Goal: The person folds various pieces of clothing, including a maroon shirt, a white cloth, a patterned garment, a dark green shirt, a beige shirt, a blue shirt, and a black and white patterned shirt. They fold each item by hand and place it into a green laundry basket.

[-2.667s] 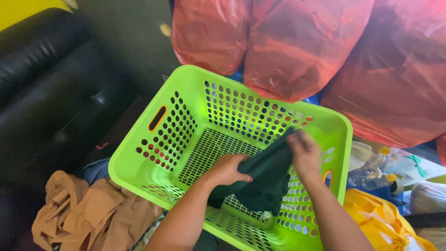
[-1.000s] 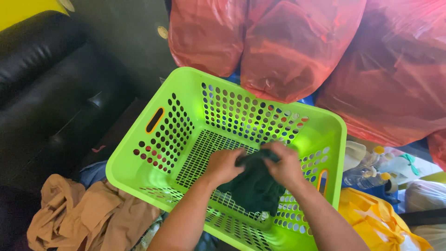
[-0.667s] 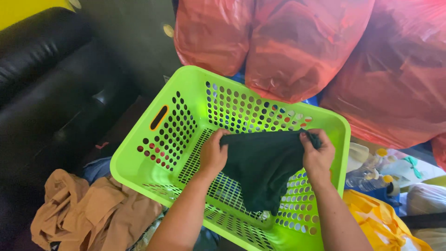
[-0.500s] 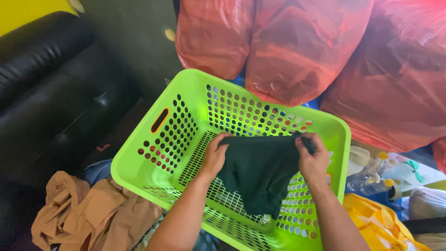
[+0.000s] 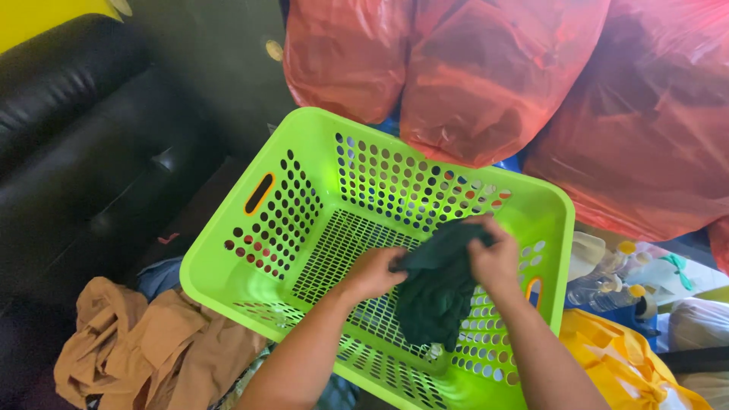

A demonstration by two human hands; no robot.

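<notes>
I see a dark green cloth (image 5: pixel 437 292) bunched up over the inside of the lime green basket (image 5: pixel 228 262), toward its right half, w/ the lower part hanging down onto the mesh floor. Both hands are on it. My left hand (image 5: pixel 372 272) has its grip pinched on the cloth's left edge, fingers curled closed around a fold. My right hand (image 5: pixel 493 258) grips the top right of the cloth, fingers pressed together on the fabric, knuckles up. The two hands sit close, cloth gathered btwn them, not spread flat. Both forearms come in from the bottom of the view and cross over the basket's near rim.

Basket is perforated plastic w/ round holes in the walls, a slotted handle hole on the left wall, and apart from the cloth nothing else shows inside.

Just behind the basket, touching or nearly touching its far rim: big red plastic bags (image 5: pixel 486 76), stuffed full. Left of the basket, a black leather sofa (image 5: pixel 68 144). Near-left corner, a heap of tan clothing (image 5: pixel 152 349) lies just beside the basket. To the right, clear plastic bottles (image 5: pixel 607 277) w/ yellow caps, and below them a yellow bag (image 5: pixel 623 364) against the basket's right corner.
</notes>
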